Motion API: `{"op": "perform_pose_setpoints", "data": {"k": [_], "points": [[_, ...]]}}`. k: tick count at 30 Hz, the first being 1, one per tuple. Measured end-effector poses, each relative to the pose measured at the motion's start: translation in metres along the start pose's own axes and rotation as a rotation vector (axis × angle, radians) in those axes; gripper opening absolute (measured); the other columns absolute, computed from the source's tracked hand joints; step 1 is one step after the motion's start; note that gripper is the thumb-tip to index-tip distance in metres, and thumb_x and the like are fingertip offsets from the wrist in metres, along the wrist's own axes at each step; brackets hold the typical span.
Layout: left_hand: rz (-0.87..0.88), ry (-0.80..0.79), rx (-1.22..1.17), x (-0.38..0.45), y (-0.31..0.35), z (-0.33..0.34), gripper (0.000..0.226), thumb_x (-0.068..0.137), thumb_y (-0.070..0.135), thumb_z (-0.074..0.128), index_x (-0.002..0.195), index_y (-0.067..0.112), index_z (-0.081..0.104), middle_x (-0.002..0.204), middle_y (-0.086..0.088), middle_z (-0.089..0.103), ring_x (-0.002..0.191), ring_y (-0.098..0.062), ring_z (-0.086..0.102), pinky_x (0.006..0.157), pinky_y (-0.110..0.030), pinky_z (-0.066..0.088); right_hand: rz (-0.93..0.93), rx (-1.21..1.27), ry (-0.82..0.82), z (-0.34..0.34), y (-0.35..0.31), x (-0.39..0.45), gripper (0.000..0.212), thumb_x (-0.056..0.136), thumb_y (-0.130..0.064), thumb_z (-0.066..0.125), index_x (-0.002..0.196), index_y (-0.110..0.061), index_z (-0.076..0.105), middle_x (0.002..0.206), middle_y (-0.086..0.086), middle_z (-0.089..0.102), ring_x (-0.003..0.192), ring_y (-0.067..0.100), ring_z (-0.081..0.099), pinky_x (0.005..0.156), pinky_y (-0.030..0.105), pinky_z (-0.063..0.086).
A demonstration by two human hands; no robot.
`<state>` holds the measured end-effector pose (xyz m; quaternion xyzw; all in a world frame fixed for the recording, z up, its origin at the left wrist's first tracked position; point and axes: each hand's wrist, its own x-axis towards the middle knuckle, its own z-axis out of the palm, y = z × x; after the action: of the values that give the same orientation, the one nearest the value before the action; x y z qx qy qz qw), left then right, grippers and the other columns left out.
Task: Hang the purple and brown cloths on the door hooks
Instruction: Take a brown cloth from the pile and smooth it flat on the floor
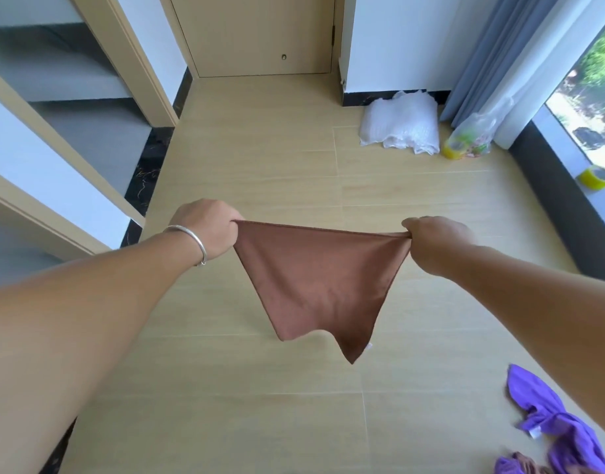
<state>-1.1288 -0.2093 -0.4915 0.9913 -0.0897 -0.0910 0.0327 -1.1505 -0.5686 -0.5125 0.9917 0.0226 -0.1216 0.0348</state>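
A brown cloth (pixel 323 282) hangs stretched between my two hands above the wooden floor, its lower corners drooping to a point. My left hand (pixel 208 229), with a silver bangle on the wrist, pinches the cloth's upper left corner. My right hand (pixel 434 239) pinches the upper right corner. Purple cloths (pixel 550 425) lie crumpled on the floor at the bottom right, partly behind my right forearm, with a bit of brown fabric beside them. A beige door (pixel 260 32) stands shut straight ahead; no hooks show on the part in view.
White bubble wrap (pixel 400 126) and a plastic bag with yellow tape (pixel 470 142) lie on the floor by the grey curtain (pixel 499 53). Another yellow tape roll (pixel 596 177) sits on the window sill at right. Door frames and a dark skirting line the left side.
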Motion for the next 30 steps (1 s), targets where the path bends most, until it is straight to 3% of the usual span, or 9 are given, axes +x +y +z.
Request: {"op": "perform_pose_setpoints", "data": {"k": [3, 5, 10, 16, 23, 30], "points": [[-0.014, -0.002, -0.015, -0.012, -0.001, 0.0, 0.051, 0.067, 0.022, 0.028, 0.092, 0.026, 0.072, 0.075, 0.002, 0.068, 0.076, -0.027, 0.061, 0.064, -0.03, 0.049, -0.026, 0.006, 0.012, -0.005, -0.001, -0.007, 0.028, 0.083, -0.005, 0.037, 0.097, -0.019, 0.055, 0.098, 0.002, 0.06, 0.097, 0.027, 0.057, 0.064, 0.029, 0.033], [-0.02, -0.012, -0.016, -0.024, -0.001, 0.007, 0.046, 0.076, 0.02, 0.033, 0.095, 0.032, 0.073, 0.079, 0.004, 0.069, 0.077, -0.026, 0.061, 0.063, -0.029, 0.048, -0.058, 0.022, 0.008, -0.001, -0.002, -0.017, 0.026, 0.083, -0.005, 0.037, 0.095, -0.021, 0.054, 0.094, 0.001, 0.059, 0.094, 0.025, 0.056, 0.063, 0.029, 0.033], [0.008, -0.025, -0.024, -0.069, -0.002, 0.049, 0.045, 0.088, 0.015, 0.043, 0.113, 0.043, 0.068, 0.106, 0.009, 0.072, 0.09, -0.022, 0.065, 0.075, -0.03, 0.052, -0.098, 0.083, -0.033, 0.033, -0.001, -0.053, 0.031, 0.087, -0.008, 0.035, 0.094, -0.031, 0.055, 0.087, -0.002, 0.061, 0.077, 0.022, 0.052, 0.055, 0.029, 0.032], [0.078, -0.183, 0.02, -0.133, 0.002, 0.12, 0.042, 0.088, 0.019, 0.045, 0.116, 0.041, 0.066, 0.118, 0.023, 0.065, 0.107, -0.013, 0.061, 0.084, -0.027, 0.047, -0.178, 0.081, -0.184, 0.112, -0.007, -0.11, 0.043, 0.088, -0.009, 0.034, 0.113, -0.035, 0.057, 0.1, -0.002, 0.062, 0.095, 0.022, 0.06, 0.069, 0.029, 0.041], [0.089, -0.407, -0.008, -0.189, 0.011, 0.208, 0.042, 0.088, 0.022, 0.041, 0.121, 0.039, 0.061, 0.125, 0.023, 0.06, 0.115, -0.009, 0.055, 0.089, -0.025, 0.044, -0.185, 0.058, -0.396, 0.205, -0.012, -0.164, 0.045, 0.085, -0.008, 0.035, 0.116, -0.034, 0.057, 0.104, -0.002, 0.06, 0.103, 0.022, 0.059, 0.082, 0.031, 0.046], [0.079, -0.554, -0.064, -0.217, 0.018, 0.3, 0.04, 0.087, 0.023, 0.041, 0.116, 0.037, 0.064, 0.118, 0.018, 0.064, 0.108, -0.015, 0.058, 0.084, -0.028, 0.044, -0.198, 0.049, -0.546, 0.299, -0.012, -0.195, 0.044, 0.084, -0.008, 0.035, 0.111, -0.034, 0.057, 0.102, 0.0, 0.06, 0.097, 0.024, 0.061, 0.07, 0.029, 0.038]]}}
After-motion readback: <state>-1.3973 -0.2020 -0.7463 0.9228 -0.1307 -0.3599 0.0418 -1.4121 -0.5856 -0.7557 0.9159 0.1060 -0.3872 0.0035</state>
